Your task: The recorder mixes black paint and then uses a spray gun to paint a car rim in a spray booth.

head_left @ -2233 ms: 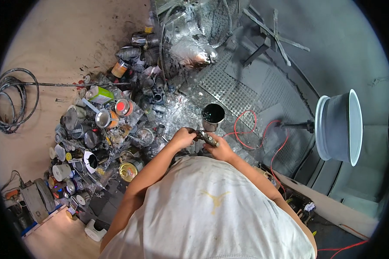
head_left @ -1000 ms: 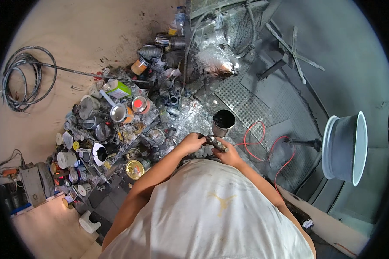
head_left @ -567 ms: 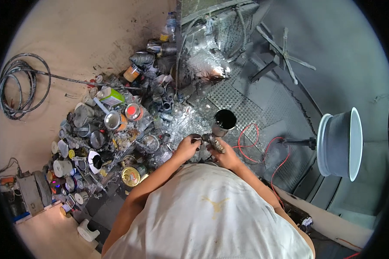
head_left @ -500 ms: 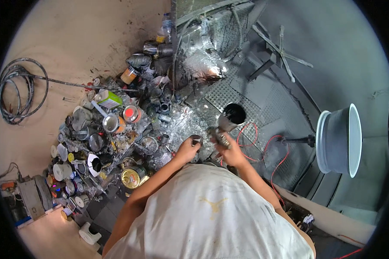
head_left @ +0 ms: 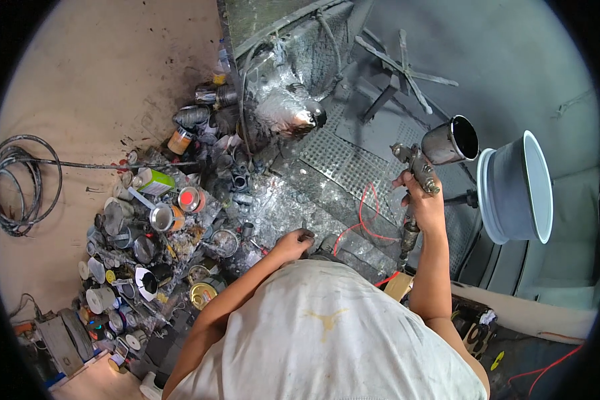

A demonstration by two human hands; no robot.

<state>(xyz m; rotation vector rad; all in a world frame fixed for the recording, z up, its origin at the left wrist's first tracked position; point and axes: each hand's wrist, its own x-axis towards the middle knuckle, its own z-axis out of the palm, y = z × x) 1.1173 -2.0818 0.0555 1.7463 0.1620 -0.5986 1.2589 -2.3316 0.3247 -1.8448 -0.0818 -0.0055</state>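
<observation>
My right hand (head_left: pixel 419 203) is raised at the right, gripping a metal spray gun (head_left: pixel 417 167). Its metal cup (head_left: pixel 439 147) tilts toward the wheel, with dark liquid showing in its mouth. A fitting (head_left: pixel 409 241) and red hose hang below the grip. My left hand (head_left: pixel 293 241) is low in the middle, above the grimy floor, with curled, darkened fingertips; I cannot make out whether something small is in them. A pale grey wheel rim (head_left: pixel 513 190) is mounted on a stand just right of the gun.
Paint cans (head_left: pixel 169 215) and debris crowd the left floor, below a coiled black hose (head_left: pixel 23 193). A crusted metallic mound (head_left: pixel 283 107) lies at the back, beside a cross-armed stand (head_left: pixel 407 70). Perforated plates (head_left: pixel 333 170) and red hose (head_left: pixel 363 220) cover the middle floor.
My right hand has carried the spray gun up and right toward the wheel, tilting its cup. My left hand has left the gun and sits lower. The view has shifted slightly.
</observation>
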